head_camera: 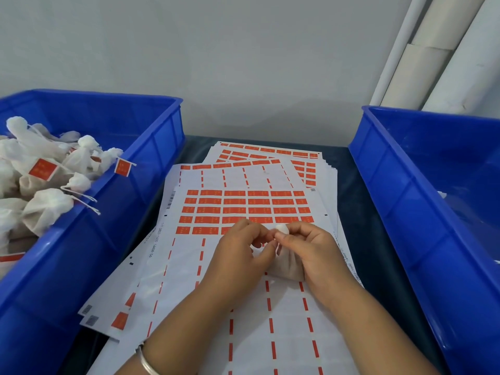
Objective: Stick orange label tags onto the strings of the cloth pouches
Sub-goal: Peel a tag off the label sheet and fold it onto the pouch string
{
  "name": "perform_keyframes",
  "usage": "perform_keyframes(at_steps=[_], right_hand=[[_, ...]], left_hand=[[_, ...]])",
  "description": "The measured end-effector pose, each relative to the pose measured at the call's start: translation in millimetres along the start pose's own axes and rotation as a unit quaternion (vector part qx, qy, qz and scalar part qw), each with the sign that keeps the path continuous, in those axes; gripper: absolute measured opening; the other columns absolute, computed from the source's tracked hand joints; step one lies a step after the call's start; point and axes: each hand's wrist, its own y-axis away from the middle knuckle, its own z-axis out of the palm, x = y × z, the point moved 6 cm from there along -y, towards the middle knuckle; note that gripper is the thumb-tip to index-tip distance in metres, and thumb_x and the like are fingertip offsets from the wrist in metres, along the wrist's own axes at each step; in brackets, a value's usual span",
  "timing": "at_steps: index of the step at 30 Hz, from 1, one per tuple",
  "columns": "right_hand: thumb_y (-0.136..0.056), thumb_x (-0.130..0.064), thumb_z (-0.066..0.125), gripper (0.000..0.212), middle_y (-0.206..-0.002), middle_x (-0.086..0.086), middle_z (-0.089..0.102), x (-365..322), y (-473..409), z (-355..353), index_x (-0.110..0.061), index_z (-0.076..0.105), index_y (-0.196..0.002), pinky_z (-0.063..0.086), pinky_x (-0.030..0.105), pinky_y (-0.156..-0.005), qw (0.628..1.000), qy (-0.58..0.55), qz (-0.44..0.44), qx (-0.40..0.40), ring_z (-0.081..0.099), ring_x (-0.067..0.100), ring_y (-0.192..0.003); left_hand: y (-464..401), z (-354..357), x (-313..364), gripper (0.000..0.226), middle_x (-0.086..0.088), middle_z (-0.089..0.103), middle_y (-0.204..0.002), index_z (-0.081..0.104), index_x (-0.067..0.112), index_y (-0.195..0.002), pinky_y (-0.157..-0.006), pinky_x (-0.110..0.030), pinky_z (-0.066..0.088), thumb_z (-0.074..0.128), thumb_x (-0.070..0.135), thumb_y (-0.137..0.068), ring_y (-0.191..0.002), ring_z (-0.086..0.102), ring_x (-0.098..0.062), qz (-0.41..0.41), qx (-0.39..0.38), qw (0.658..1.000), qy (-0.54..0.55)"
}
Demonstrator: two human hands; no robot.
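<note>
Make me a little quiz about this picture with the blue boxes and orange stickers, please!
1. True or false: the left bin holds cloth pouches.
2. What is the right hand holding? A) scissors B) a pouch C) a pen
3. What lies under both hands, the left hand included?

Key:
1. True; some already carry orange tags.
2. B.
3. Sticker sheets, several rows already peeled.

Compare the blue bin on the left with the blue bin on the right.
The left bin is heaped with white cloth pouches, some already carrying orange tags; the right bin shows mostly bare blue floor. The left bin is seen almost whole; the right bin is cut off by the frame. Both are blue plastic and flank the label sheets.
</note>
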Motion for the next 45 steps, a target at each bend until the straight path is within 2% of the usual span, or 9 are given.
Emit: perform_keyframes(at_steps=[4,6,11,18,24,27,30,38,45], right_hand=[[-0.081,-0.01,0.072,0.015,-0.086,-0.015,0.072,-2.2,-0.7,-0.7,-0.024,0.07,-0.082,0.053,0.013,-0.064,1.0,0.02,-0.022,0.011,0.068,0.002,-0.083],[-0.08,-0.004,0.072,0.025,-0.091,-0.014,0.068,-1.2,-1.1,-2.9,-0.028,0.067,-0.086,0.052,0.013,-0.059,0.999,0.043,-0.022,0.025,0.066,0.007,-0.085],[-0.082,-0.001,0.067,0.038,-0.103,-0.017,0.056,-2.6,-2.0,-4.7,-0.034,0.06,-0.099,0.058,0.032,-0.081,0.996,0.083,-0.007,0.025,0.055,0.018,-0.109],[-0.085,-0.004,0.061,0.035,-0.104,-0.018,0.059,-5.2,1.7,1.8,-0.036,0.065,-0.098,0.057,0.028,-0.077,0.992,0.12,0.006,-0.043,0.058,0.016,-0.101],[-0.088,-0.012,0.061,0.027,-0.109,-0.019,0.061,-1.6,4.7,10.7,-0.036,0.068,-0.097,0.054,0.034,-0.089,0.986,0.131,0.041,-0.097,0.058,0.011,-0.105],[-0.092,-0.033,0.057,0.016,-0.088,-0.019,0.07,-5.9,6.9,9.6,-0.039,0.071,-0.09,0.054,0.02,-0.07,0.988,0.098,0.057,-0.102,0.065,0.004,-0.081],[-0.095,-0.039,0.049,0.021,-0.071,-0.002,0.068,-11.3,12.2,12.5,-0.044,0.069,-0.09,0.043,0.019,-0.047,0.986,0.079,0.051,-0.134,0.049,0.007,-0.043],[-0.093,-0.029,0.056,0.015,-0.055,-0.021,0.062,-15.9,14.8,12.0,-0.028,0.069,-0.085,0.036,0.013,-0.037,0.987,0.099,0.039,-0.117,0.045,0.003,-0.036],[-0.092,-0.032,0.058,0.011,-0.052,-0.006,0.061,-19.3,15.0,9.8,-0.029,0.067,-0.087,0.035,0.016,-0.035,0.99,0.092,0.029,-0.099,0.044,0.006,-0.034]], left_hand=[[-4.5,-0.9,-9.0,0.023,0.021,0.05,-0.076,0.044,0.037,-0.073,-0.057,-0.006,0.035,0.056,0.028,-0.09,-0.07,0.053,-0.005,-0.033,0.007,0.999,-0.036],[-6.7,-1.6,-15.5,0.017,0.021,0.049,-0.077,0.042,0.036,-0.079,-0.057,-0.009,0.036,0.05,0.029,-0.093,-0.07,0.053,-0.006,-0.059,0.011,0.997,-0.052],[-7.9,-14.6,-26.1,0.018,0.022,0.049,-0.076,0.04,0.037,-0.077,-0.055,-0.012,0.034,0.046,0.033,-0.093,-0.068,0.053,-0.006,-0.102,0.078,0.989,-0.074],[-10.3,-30.1,-28.9,0.012,0.025,0.042,-0.075,0.042,0.036,-0.083,-0.053,-0.011,0.035,0.05,0.033,-0.091,-0.065,0.051,-0.005,-0.111,0.138,0.979,-0.103],[-12.5,-32.7,-29.3,0.007,0.021,0.046,-0.087,0.047,0.036,-0.089,-0.057,-0.009,0.034,0.051,0.032,-0.091,-0.07,0.05,-0.002,-0.107,0.129,0.981,-0.094],[-12.3,-27.0,-24.1,0.009,0.022,0.044,-0.084,0.046,0.035,-0.089,-0.059,-0.009,0.035,0.052,0.03,-0.091,-0.072,0.05,-0.004,-0.084,0.097,0.988,-0.082],[-7.6,-24.7,-15.9,0.012,0.027,0.04,-0.08,0.043,0.036,-0.086,-0.06,-0.008,0.034,0.053,0.03,-0.09,-0.074,0.049,-0.002,-0.049,0.082,0.992,-0.077],[-2.4,-27.4,0.1,0.011,0.021,0.042,-0.087,0.046,0.033,-0.088,-0.064,-0.003,0.033,0.056,0.028,-0.088,-0.076,0.046,0.002,0.003,0.085,0.992,-0.093],[-3.2,-47.9,13.7,0.007,0.022,0.043,-0.093,0.053,0.034,-0.095,-0.069,-0.006,0.033,0.054,0.031,-0.088,-0.083,0.047,-0.003,0.017,0.096,0.985,-0.14]])
